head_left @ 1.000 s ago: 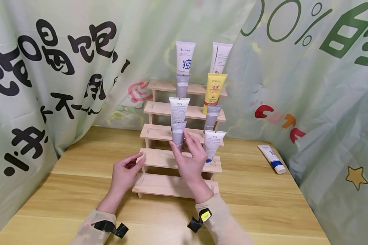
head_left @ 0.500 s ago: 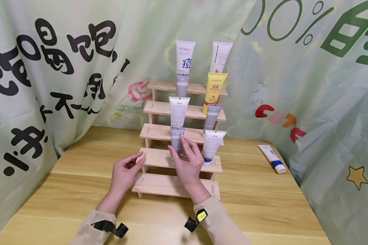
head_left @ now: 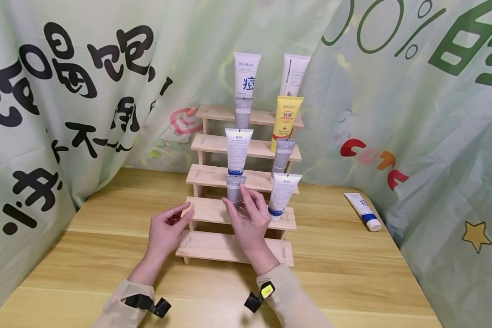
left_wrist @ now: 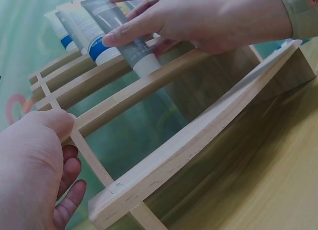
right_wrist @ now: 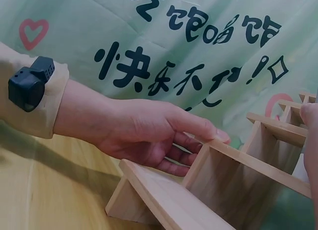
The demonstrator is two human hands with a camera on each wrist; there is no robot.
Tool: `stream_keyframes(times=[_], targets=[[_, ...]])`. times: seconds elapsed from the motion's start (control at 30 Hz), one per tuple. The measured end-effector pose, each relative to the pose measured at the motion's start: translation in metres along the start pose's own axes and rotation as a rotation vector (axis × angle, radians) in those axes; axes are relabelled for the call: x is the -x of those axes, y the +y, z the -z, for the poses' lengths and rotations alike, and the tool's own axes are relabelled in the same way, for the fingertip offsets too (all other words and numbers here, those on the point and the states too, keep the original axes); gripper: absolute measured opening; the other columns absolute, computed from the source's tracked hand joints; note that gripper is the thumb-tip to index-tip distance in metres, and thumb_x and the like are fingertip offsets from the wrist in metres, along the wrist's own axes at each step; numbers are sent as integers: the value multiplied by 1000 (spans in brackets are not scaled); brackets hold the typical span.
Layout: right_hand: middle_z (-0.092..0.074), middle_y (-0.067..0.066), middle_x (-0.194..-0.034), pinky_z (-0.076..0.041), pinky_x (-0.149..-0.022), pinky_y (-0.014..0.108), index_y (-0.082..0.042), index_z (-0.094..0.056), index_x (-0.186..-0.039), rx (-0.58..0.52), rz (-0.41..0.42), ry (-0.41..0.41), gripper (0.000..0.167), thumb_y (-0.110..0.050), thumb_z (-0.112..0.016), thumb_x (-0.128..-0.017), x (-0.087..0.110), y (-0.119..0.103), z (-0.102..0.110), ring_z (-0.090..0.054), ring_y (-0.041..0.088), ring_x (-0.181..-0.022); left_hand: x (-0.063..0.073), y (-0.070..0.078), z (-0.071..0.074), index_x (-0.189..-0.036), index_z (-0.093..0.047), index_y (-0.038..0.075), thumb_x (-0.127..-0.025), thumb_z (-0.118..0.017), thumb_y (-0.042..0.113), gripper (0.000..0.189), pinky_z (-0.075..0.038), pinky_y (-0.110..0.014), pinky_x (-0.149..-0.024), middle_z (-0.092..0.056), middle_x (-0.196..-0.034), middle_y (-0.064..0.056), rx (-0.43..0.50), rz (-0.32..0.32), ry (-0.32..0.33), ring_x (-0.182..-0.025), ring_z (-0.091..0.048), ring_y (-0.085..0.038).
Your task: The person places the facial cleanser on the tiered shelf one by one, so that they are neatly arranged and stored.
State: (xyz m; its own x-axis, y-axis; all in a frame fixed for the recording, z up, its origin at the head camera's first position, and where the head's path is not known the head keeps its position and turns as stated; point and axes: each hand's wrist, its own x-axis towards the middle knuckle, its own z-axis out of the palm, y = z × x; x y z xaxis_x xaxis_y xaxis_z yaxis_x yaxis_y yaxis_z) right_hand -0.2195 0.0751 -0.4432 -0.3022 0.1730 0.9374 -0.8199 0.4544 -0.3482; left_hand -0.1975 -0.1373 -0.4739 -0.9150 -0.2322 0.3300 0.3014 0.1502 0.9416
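My right hand holds a small grey squeeze tube between thumb and fingers. The tube is cap-down, and in the left wrist view its white cap meets the second step from the bottom of a wooden stepped display stand. At that same step's left end, my left hand pinches the board corner, its thumb on top. Directly behind the grey tube stands a white tube with a blue band. A similar white tube stands to the right on the held tube's step.
Higher steps carry two more grey tubes, a yellow tube, and two white tubes at the top. One white-and-blue tube lies on the table's right side. A printed curtain surrounds the wooden table.
My right hand has lowered the grey tube and shifted it slightly left, so the white tube behind now shows down to its blue band. My left hand has kept its place on the stand.
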Motion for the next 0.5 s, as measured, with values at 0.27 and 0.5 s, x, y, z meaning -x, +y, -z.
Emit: stream_keyframes(times=[0.27, 0.5], targets=[[-67, 19, -108, -62, -71, 33, 6, -71, -130, 9, 16, -8, 66, 6, -97, -69, 0, -1, 3, -70, 30, -88, 5, 23, 0, -114, -78, -7, -91, -82, -2, 24, -33, -17, -52, -62, -71, -9, -2, -12, -20, -60, -42, -6], [-68, 20, -112, -62, -76, 36, 6, -70, -132, 2, 33, -15, 68, 0, -99, -70, -8, -7, 9, -70, 32, -92, -1, -3, 1, -114, -81, 2, -91, -85, 3, 24, -33, -18, -52, -63, -73, -4, -18, 26, -7, -62, -44, -8]])
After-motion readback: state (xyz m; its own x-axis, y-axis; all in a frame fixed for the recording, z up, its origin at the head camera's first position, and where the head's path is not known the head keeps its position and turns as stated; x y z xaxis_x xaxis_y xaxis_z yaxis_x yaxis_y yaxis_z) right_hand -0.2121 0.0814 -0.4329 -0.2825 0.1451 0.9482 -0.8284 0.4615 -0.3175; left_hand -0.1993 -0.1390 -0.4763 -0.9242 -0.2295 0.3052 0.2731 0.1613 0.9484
